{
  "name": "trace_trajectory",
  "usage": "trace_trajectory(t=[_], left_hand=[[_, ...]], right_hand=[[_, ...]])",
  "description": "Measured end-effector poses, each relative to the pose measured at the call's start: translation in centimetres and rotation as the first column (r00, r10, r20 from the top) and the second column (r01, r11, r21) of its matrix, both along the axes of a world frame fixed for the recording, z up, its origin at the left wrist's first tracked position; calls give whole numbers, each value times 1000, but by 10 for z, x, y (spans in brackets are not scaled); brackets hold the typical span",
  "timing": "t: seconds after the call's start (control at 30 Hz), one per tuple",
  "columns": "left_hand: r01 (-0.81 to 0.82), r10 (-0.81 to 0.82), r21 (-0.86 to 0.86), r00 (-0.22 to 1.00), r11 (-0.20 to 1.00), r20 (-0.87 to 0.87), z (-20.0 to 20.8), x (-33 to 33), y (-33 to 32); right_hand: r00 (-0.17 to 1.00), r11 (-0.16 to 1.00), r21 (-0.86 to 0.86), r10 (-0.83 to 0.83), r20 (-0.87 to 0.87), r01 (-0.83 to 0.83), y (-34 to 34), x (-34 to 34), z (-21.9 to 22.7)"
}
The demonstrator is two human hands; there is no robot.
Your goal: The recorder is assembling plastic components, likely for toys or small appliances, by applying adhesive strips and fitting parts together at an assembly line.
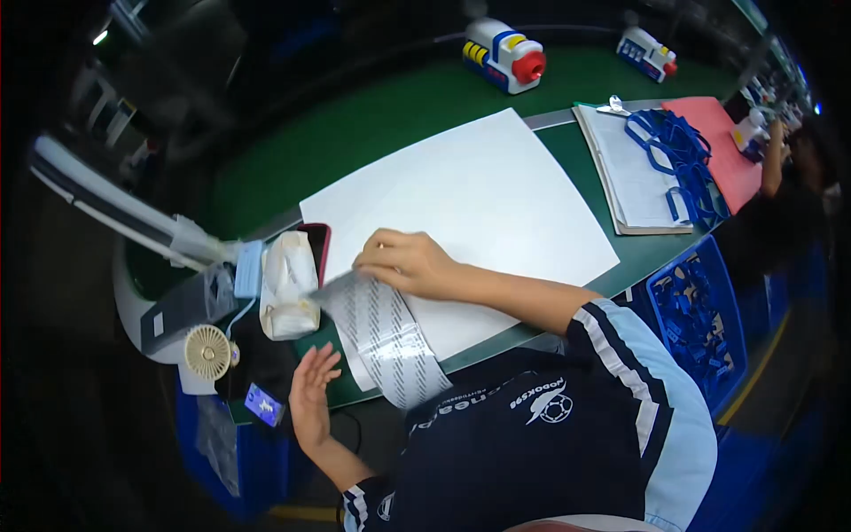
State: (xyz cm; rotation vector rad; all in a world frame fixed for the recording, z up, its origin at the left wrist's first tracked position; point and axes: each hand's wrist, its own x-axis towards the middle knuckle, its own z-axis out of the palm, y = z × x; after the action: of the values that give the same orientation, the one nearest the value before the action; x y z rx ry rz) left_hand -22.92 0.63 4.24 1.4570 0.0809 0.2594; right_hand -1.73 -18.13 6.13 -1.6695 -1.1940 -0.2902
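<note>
Right grip (409, 263) pinches the patterned silver strip (390, 346) over the left end of the white sheet (487, 195); left grip (312, 395), loosely spread, hangs empty, left of that sheet!

Green worktop (381, 133), yellow floor line (753, 377), bright light (100, 37).

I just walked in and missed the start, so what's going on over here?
Someone's right hand is gripping one end of a silvery sheet with rows of dark marks, which hangs in a curve toward their shirt, partly in front of a large white sheet. Their left hand is open and empty, apart from the silvery sheet. A tissue pack and small fan are to the left; blue plastic pieces lie on a clipboard to the right.
</note>
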Motion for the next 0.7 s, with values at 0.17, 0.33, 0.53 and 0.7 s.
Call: trace_trajectory(t=[0.17,0.33,0.53,0.7], left_hand=[[177,-218,-308,971,935,-102,-37,22,-19],[549,-585,-343,811,762,0,-54,36,-55],[652,-675,-424,728,629,118,-18,49,-96],[630,-632,-231,771,742,73,-14,61,-101]], right_hand=[[962,979,154,168,-213,-137,-33,-14,77],[807,901,423,323,-495,-101,-32,19,98],[365,627,770,749,-553,-120,-28,44,109],[287,617,740,784,-550,-268,-21,45,111]])
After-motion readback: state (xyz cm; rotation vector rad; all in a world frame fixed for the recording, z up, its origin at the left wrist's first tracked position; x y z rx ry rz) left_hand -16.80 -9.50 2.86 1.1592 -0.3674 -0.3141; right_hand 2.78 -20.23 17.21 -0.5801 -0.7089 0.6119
